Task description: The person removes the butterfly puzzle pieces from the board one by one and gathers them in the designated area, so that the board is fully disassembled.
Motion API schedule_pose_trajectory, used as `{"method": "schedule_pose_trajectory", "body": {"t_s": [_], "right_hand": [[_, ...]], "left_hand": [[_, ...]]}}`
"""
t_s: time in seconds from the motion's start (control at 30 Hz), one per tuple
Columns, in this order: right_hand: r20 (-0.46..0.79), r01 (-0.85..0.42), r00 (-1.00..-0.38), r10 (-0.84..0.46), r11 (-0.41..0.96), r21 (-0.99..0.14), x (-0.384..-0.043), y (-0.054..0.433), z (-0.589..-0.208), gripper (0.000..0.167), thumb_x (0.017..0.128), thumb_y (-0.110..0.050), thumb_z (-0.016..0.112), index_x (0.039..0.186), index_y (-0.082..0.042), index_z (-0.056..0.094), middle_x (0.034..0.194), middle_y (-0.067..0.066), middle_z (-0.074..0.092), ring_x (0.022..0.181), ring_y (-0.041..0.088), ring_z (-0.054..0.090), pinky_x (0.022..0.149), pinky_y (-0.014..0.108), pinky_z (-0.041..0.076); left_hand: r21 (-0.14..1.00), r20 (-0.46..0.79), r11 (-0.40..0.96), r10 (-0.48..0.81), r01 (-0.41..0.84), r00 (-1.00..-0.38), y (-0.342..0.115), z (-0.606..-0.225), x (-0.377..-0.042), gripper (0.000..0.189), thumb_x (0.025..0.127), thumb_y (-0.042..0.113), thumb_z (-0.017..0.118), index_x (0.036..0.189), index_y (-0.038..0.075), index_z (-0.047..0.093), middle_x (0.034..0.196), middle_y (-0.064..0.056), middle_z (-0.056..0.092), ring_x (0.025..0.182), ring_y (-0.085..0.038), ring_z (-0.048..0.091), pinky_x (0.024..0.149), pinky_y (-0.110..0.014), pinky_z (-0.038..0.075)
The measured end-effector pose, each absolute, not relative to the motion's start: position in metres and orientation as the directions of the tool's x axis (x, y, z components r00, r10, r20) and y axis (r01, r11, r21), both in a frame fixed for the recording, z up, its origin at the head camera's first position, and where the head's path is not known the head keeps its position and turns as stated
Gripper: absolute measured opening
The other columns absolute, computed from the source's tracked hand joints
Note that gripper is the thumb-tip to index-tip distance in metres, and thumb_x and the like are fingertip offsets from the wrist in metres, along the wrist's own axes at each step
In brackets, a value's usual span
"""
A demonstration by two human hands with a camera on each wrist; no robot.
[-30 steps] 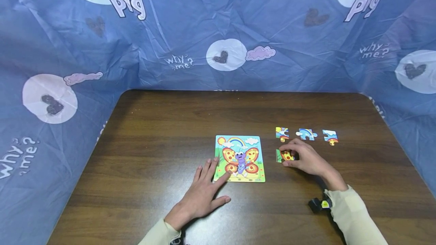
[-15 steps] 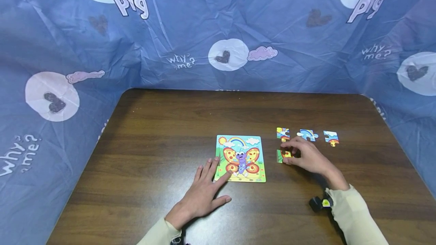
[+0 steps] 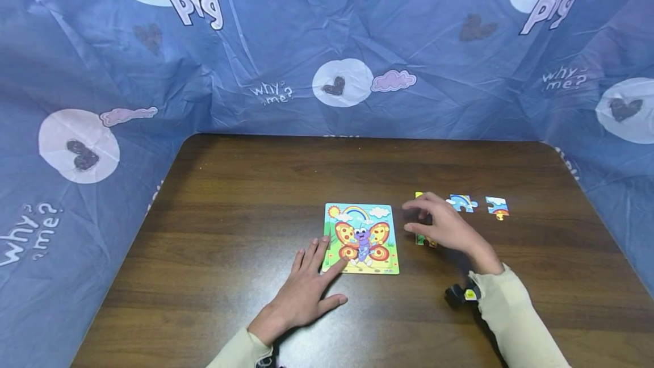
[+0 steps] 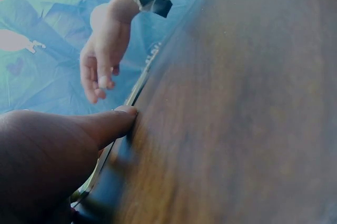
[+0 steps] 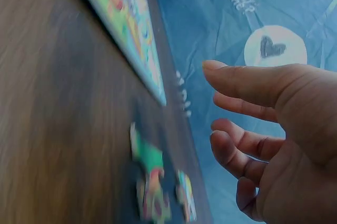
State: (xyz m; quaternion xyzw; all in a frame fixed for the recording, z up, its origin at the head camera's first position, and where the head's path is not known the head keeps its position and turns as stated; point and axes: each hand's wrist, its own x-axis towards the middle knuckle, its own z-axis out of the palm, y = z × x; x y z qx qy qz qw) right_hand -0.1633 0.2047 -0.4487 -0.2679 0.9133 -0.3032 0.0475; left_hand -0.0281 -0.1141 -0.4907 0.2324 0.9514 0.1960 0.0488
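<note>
A square puzzle board (image 3: 385, 246) with a butterfly picture lies on the table. My left hand (image 3: 301, 297) is spread, its fingertips resting on the board's left and lower-left part. To the right of the board my right hand (image 3: 447, 223) hovers with loosely bent fingers and a gap between thumb and index finger; nothing is in it. Beneath it lies a green-edged puzzle piece (image 3: 420, 240), partly hidden in the head view; the right wrist view shows this green piece (image 5: 148, 155) lying on the table. A second piece (image 3: 418, 194) just behind is mostly covered by the right hand.
Two more puzzle pieces lie farther right: a rainbow piece (image 3: 462, 203) and a cloud piece (image 3: 497, 205). The brown wooden table (image 3: 245, 197) has a blue printed cloth (image 3: 286, 44) hanging behind and at its sides.
My right hand has let go of the green-edged piece, risen and moved left toward the board, its fingers spreading apart. The left hand stays put.
</note>
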Motion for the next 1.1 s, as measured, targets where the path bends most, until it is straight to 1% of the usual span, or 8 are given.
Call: {"method": "schedule_pose_trajectory", "body": {"t_s": [0.17,0.33,0.6,0.63,0.77,0.87,0.93,1.1], "right_hand": [[0.073,-0.461,-0.85,-0.521,0.67,-0.582,-0.165,0.183,-0.443,0.044,0.085,-0.02,0.08,0.126,-0.009,0.068,0.113,0.01,0.065,0.09,0.018,0.058,0.074,0.03,0.048],[0.059,-0.459,-0.833,-0.549,0.628,-0.628,-0.166,0.16,-0.439,0.048,0.086,-0.019,0.079,0.13,-0.006,0.065,0.114,0.014,0.063,0.088,0.02,0.055,0.072,0.029,0.046],[0.047,-0.498,-0.795,-0.605,0.606,-0.62,-0.164,0.127,-0.444,0.054,0.086,-0.021,0.079,0.134,-0.005,0.061,0.113,0.014,0.063,0.087,0.02,0.057,0.071,0.027,0.043],[0.042,-0.497,-0.793,-0.608,0.606,-0.621,-0.163,0.125,-0.444,0.054,0.086,-0.021,0.079,0.134,-0.006,0.061,0.114,0.013,0.063,0.089,0.021,0.057,0.074,0.03,0.045],[0.007,-0.483,-0.795,-0.606,0.626,-0.612,-0.159,0.115,-0.449,0.056,0.086,-0.024,0.078,0.136,-0.008,0.059,0.118,0.012,0.063,0.092,0.02,0.057,0.083,0.039,0.041],[-0.015,-0.48,-0.794,-0.607,0.642,-0.598,-0.157,0.109,-0.454,0.057,0.087,-0.026,0.077,0.138,-0.009,0.058,0.12,0.01,0.062,0.092,0.018,0.056,0.085,0.042,0.038],[-0.027,-0.485,-0.789,-0.613,0.649,-0.587,-0.155,0.106,-0.456,0.057,0.088,-0.027,0.076,0.139,-0.009,0.058,0.122,0.009,0.061,0.095,0.017,0.056,0.087,0.044,0.04],[-0.049,-0.488,-0.78,-0.624,0.656,-0.576,-0.151,0.102,-0.462,0.059,0.087,-0.03,0.077,0.139,-0.008,0.058,0.128,0.011,0.06,0.111,0.023,0.06,0.099,0.056,0.045]], "left_hand": [[0.396,-0.001,0.815,0.461,0.423,-0.887,-0.114,-0.49,-0.028,0.067,0.093,0.053,0.061,0.151,0.023,0.045,0.166,-0.027,0.016,0.152,-0.049,0.019,0.119,-0.069,0.021],[0.398,-0.002,0.815,0.46,0.421,-0.888,-0.115,-0.49,-0.028,0.067,0.093,0.053,0.061,0.151,0.023,0.045,0.166,-0.027,0.016,0.152,-0.049,0.018,0.119,-0.069,0.021],[0.392,0.0,0.816,0.462,0.425,-0.887,-0.115,-0.49,-0.028,0.067,0.093,0.053,0.06,0.151,0.024,0.044,0.166,-0.027,0.016,0.152,-0.049,0.019,0.119,-0.069,0.021],[0.391,0.001,0.816,0.462,0.425,-0.887,-0.115,-0.49,-0.028,0.067,0.093,0.053,0.06,0.151,0.024,0.044,0.166,-0.027,0.016,0.152,-0.049,0.019,0.119,-0.069,0.021],[0.388,-0.001,0.817,0.462,0.425,-0.887,-0.114,-0.49,-0.028,0.067,0.093,0.053,0.06,0.151,0.024,0.044,0.166,-0.027,0.016,0.152,-0.049,0.019,0.119,-0.069,0.022],[0.383,0.0,0.819,0.463,0.428,-0.886,-0.115,-0.491,-0.028,0.067,0.093,0.053,0.06,0.151,0.023,0.044,0.166,-0.027,0.016,0.152,-0.049,0.019,0.119,-0.069,0.022],[0.38,0.004,0.819,0.464,0.431,-0.886,-0.115,-0.491,-0.029,0.067,0.093,0.053,0.06,0.151,0.023,0.044,0.166,-0.027,0.016,0.152,-0.049,0.02,0.118,-0.069,0.023],[0.377,0.006,0.818,0.467,0.434,-0.884,-0.115,-0.491,-0.029,0.067,0.093,0.053,0.06,0.151,0.023,0.045,0.166,-0.027,0.016,0.152,-0.049,0.02,0.118,-0.069,0.024]]}}
